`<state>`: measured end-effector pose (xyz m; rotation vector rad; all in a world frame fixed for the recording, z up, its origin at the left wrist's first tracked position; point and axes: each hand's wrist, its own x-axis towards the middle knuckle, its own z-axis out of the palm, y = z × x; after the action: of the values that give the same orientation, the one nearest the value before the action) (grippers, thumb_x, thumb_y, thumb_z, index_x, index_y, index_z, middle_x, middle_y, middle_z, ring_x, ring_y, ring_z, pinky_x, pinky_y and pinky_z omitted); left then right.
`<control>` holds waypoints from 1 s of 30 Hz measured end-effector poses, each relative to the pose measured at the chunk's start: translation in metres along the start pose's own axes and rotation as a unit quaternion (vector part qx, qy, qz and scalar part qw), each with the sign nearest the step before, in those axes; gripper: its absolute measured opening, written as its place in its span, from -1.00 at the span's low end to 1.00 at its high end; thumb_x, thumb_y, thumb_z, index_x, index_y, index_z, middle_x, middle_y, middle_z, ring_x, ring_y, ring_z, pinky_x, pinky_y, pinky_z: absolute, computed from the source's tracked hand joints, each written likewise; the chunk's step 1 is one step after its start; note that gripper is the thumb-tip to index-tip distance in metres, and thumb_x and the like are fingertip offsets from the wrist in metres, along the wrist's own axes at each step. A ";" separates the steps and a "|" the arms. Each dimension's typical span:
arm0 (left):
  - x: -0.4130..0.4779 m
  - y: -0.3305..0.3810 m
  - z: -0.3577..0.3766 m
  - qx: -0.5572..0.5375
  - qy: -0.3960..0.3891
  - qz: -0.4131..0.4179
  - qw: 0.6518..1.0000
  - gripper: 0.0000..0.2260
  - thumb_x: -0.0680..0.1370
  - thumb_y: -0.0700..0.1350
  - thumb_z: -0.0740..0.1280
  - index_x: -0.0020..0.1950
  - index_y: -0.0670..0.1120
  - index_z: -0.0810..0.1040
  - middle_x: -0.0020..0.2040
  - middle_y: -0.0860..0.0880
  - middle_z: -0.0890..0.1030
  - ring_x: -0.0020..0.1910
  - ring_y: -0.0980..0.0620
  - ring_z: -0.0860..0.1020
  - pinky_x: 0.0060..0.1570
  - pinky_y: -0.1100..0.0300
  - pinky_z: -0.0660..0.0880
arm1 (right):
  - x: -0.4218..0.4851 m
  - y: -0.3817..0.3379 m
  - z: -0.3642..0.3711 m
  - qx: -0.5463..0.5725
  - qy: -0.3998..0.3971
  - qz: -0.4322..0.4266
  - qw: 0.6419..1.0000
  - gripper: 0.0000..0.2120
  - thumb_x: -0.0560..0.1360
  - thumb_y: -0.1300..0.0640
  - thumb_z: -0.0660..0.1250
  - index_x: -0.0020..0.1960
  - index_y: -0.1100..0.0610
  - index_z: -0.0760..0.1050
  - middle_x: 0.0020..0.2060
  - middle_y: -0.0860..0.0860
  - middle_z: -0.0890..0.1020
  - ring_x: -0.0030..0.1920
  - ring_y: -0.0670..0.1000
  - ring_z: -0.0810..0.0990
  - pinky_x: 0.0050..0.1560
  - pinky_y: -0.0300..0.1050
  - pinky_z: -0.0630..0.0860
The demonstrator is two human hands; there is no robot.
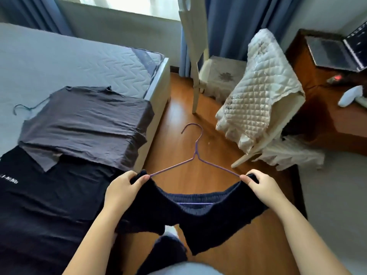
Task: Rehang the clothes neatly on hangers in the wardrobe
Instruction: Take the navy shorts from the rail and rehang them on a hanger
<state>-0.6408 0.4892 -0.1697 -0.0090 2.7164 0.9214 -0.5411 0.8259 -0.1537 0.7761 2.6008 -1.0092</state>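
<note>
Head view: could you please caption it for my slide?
Both hands stretch dark shorts onto a purple hanger beside the bed.

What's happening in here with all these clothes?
A person is fitting dark shorts onto a purple wire hanger. The left hand and right hand each pinch an end of the waistband at a hanger shoulder, held above the wooden floor. On the bed a brown shirt and a black garment lie flat, with another hanger beside them.
</note>
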 end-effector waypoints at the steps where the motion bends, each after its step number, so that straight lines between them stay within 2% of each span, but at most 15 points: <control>1: 0.023 0.003 -0.006 -0.003 0.003 -0.006 1.000 -0.69 0.48 0.15 0.29 -0.36 0.00 0.39 -0.39 0.02 0.48 -0.31 -0.02 0.47 -0.37 0.11 0.30 | 0.024 -0.014 0.000 -0.001 -0.002 -0.006 1.000 -0.78 0.51 -0.09 0.22 -0.09 0.06 0.48 -0.20 -0.04 0.57 -0.09 0.02 0.52 -0.23 -0.18 0.39; 4: 0.090 0.016 -0.018 0.028 0.023 -0.007 0.999 -0.71 0.49 0.13 0.28 -0.25 -0.08 0.46 -0.30 -0.04 0.55 -0.20 -0.10 0.51 -0.27 0.08 0.32 | 0.085 -0.043 0.003 0.009 -0.009 -0.003 1.000 -0.75 0.51 -0.10 0.21 -0.06 0.08 0.49 -0.15 0.01 0.59 -0.07 0.06 0.53 -0.18 -0.09 0.41; 6: 0.129 0.032 -0.021 0.061 0.037 -0.002 0.997 -0.72 0.50 0.13 0.28 -0.17 -0.09 0.48 -0.24 -0.09 0.58 -0.13 -0.16 0.53 -0.21 0.09 0.32 | 0.119 -0.054 -0.002 0.022 -0.016 0.010 1.000 -0.73 0.52 -0.09 0.20 -0.03 0.11 0.49 -0.13 0.04 0.59 -0.06 0.07 0.52 -0.21 -0.11 0.40; 10: 0.212 0.067 -0.019 0.063 0.030 -0.004 0.998 -0.73 0.50 0.13 0.27 -0.29 0.00 0.38 -0.32 -0.02 0.49 -0.15 -0.15 0.52 -0.24 0.09 0.28 | 0.208 -0.074 -0.030 0.024 -0.022 0.003 0.999 -0.72 0.52 -0.10 0.20 -0.04 0.12 0.49 -0.18 0.00 0.56 -0.08 0.06 0.52 -0.18 -0.08 0.39; 14: 0.297 0.104 -0.008 0.061 0.057 -0.034 0.996 -0.67 0.50 0.13 0.27 -0.25 -0.12 0.43 -0.27 -0.10 0.54 -0.12 -0.18 0.51 -0.25 0.07 0.29 | 0.319 -0.102 -0.062 0.026 -0.032 -0.032 0.999 -0.77 0.51 -0.11 0.21 -0.17 0.04 0.43 -0.28 -0.05 0.51 -0.17 0.02 0.51 -0.33 -0.20 0.33; 16: 0.337 0.123 -0.005 0.052 0.067 -0.058 0.995 -0.67 0.49 0.15 0.26 -0.26 -0.11 0.43 -0.22 -0.15 0.58 -0.09 -0.20 0.52 -0.22 0.04 0.32 | 0.371 -0.121 -0.080 0.018 -0.043 -0.041 0.998 -0.77 0.52 -0.08 0.21 -0.22 0.04 0.40 -0.30 -0.02 0.51 -0.23 0.01 0.49 -0.29 -0.15 0.33; 18: 0.374 0.141 -0.008 0.049 0.071 -0.077 0.993 -0.68 0.50 0.16 0.25 -0.22 -0.09 0.45 -0.18 -0.15 0.60 -0.07 -0.19 0.53 -0.21 0.05 0.33 | 0.421 -0.143 -0.098 -0.007 -0.044 -0.049 0.998 -0.76 0.52 -0.09 0.21 -0.13 0.09 0.46 -0.24 0.03 0.57 -0.19 0.05 0.52 -0.19 -0.05 0.40; 21: 0.427 0.159 -0.020 0.048 0.100 -0.093 0.989 -0.66 0.51 0.15 0.24 -0.13 -0.13 0.50 -0.13 -0.15 0.62 -0.04 -0.19 0.53 -0.20 0.05 0.33 | 0.495 -0.186 -0.117 -0.034 -0.047 -0.087 0.995 -0.75 0.51 -0.09 0.23 -0.08 0.11 0.49 -0.22 0.03 0.57 -0.14 0.08 0.51 -0.15 -0.03 0.40; 24: 0.458 0.150 -0.037 0.024 0.140 -0.157 0.977 -0.68 0.50 0.17 0.23 -0.14 -0.09 0.50 -0.13 -0.12 0.62 -0.02 -0.18 0.53 -0.19 0.07 0.32 | 0.557 -0.242 -0.114 -0.067 -0.083 -0.145 0.984 -0.78 0.50 -0.10 0.24 -0.11 0.06 0.47 -0.22 0.00 0.56 -0.12 0.08 0.51 -0.14 -0.05 0.39; 26: 0.474 0.133 -0.043 -0.023 0.147 -0.211 0.966 -0.70 0.49 0.18 0.24 -0.20 -0.05 0.49 -0.19 -0.08 0.60 -0.07 -0.15 0.52 -0.19 0.06 0.34 | 0.594 -0.280 -0.101 -0.089 -0.120 -0.178 0.973 -0.78 0.49 -0.11 0.24 -0.10 0.04 0.47 -0.21 -0.02 0.57 -0.10 0.07 0.52 -0.14 -0.05 0.40; 30: 0.517 0.105 -0.053 -0.083 0.161 -0.282 0.942 -0.68 0.49 0.18 0.24 -0.24 -0.06 0.48 -0.31 -0.02 0.54 -0.17 -0.10 0.50 -0.23 0.06 0.35 | 0.663 -0.358 -0.065 -0.158 -0.163 -0.231 0.946 -0.69 0.50 -0.13 0.23 -0.02 0.11 0.49 -0.19 -0.02 0.54 -0.09 0.07 0.51 -0.14 -0.08 0.39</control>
<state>-1.1622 0.5830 -0.1994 -0.9960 2.6480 1.0218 -1.2929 0.9066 -0.1757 -0.0823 2.5941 -0.7128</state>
